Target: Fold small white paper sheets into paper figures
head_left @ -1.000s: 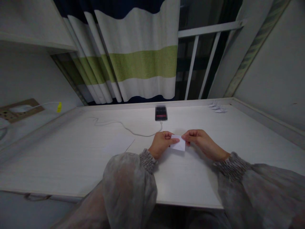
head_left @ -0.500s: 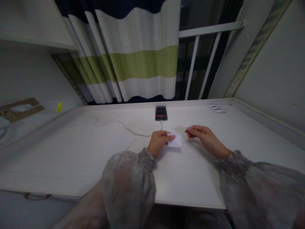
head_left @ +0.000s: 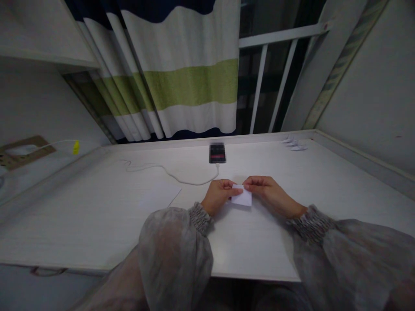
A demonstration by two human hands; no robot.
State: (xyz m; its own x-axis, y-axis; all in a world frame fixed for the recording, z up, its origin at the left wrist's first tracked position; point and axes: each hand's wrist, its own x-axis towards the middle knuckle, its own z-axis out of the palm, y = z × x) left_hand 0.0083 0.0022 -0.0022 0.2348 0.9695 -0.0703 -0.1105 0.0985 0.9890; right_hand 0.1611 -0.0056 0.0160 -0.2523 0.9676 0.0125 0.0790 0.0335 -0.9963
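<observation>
A small folded piece of white paper [head_left: 242,199] is held just above the white desk [head_left: 253,246]. My left hand [head_left: 218,195] pinches it along its left side, thumb on top and fingers underneath. At its upper right corner my right hand [head_left: 270,193] is closed, with thumb and index finger gripping the edge. The fingers behind the paper are partly hidden. Left of my hands, a flat sheet of white paper [head_left: 158,195] lies on the desk.
A phone [head_left: 217,153] with a white charging cable [head_left: 184,182] rests near the back edge. Several small folded white paper pieces [head_left: 294,144] sit in the back right corner. A curtain [head_left: 191,86] hangs behind the desk, and a wall socket [head_left: 29,151] is at left.
My right hand has moved left from beside the paper and now grips its upper right corner. The paper has shifted slightly right and down in my left hand. The view has turned slightly.
</observation>
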